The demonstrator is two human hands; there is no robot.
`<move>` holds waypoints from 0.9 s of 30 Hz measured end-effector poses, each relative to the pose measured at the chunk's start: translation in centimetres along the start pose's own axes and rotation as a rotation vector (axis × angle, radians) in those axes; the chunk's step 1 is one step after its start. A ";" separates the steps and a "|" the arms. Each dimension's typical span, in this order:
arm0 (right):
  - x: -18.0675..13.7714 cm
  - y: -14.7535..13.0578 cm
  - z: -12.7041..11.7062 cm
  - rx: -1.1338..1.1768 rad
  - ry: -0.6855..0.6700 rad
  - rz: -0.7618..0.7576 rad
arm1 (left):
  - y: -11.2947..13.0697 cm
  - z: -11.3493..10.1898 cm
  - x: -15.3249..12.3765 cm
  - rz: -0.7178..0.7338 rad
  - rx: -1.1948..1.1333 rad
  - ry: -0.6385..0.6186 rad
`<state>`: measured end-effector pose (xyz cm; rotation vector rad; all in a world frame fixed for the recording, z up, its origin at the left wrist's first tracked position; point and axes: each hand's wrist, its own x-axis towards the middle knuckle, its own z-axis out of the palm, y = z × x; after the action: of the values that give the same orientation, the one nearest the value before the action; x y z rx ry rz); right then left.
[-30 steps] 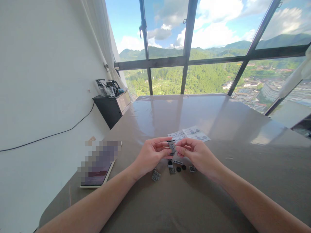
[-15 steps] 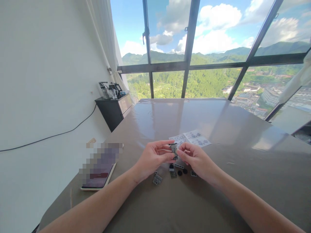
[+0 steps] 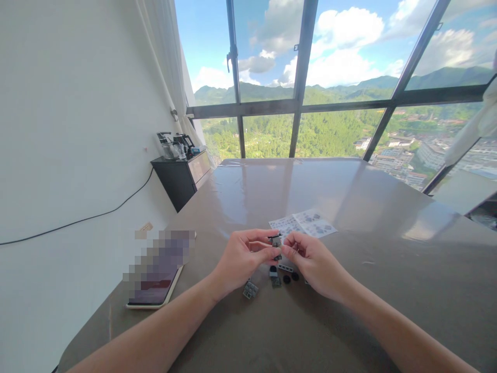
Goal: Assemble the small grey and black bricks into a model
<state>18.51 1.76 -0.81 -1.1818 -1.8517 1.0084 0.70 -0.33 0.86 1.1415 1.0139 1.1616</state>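
My left hand (image 3: 244, 256) grips a small grey building-brick assembly (image 3: 276, 242) between thumb and fingers, holding it over the table. At the assembly's right side, my right hand (image 3: 316, 263) has thumb and forefinger pinched together against it; whether a tiny piece sits in that pinch is hidden. Beneath the hands lie a light grey studded strip (image 3: 286, 268), a black-and-grey piece (image 3: 273, 272), a dark grey-green brick (image 3: 276, 282) and two round black pieces (image 3: 287, 280). A cluster of grey bricks (image 3: 250, 289) rests below my left wrist. My right hand mostly covers another piece.
Behind the hands, a printed instruction sheet (image 3: 314, 223) lies on the brown table (image 3: 272, 331). A tablet or large phone (image 3: 155, 290), partly blurred out, is at the left. Beyond the table's left edge stands a dark cabinet (image 3: 174, 181) with a kettle (image 3: 182, 142); windows line the back.
Both hands and the assembly have dipped slightly, and the assembly appears turned a little. My right hand now covers most of the loose piece beside it.
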 end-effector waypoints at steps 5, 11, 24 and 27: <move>-0.1 0.1 0.5 -0.031 0.020 -0.032 | -0.1 0.3 0.0 0.035 0.030 0.037; 0.4 0.0 -0.7 -0.105 0.080 -0.119 | -0.1 0.1 0.6 0.039 -0.125 0.117; -0.5 -0.6 -0.4 -0.394 -0.136 -0.301 | 0.7 -2.2 2.1 0.064 -0.324 0.321; -1.3 -1.3 0.3 -0.422 -0.205 -0.341 | 0.4 -2.0 2.2 0.032 -0.385 0.342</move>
<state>18.14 0.12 0.03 -0.9646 -2.4127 0.5791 -0.99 2.16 0.92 0.6689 0.9721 1.5351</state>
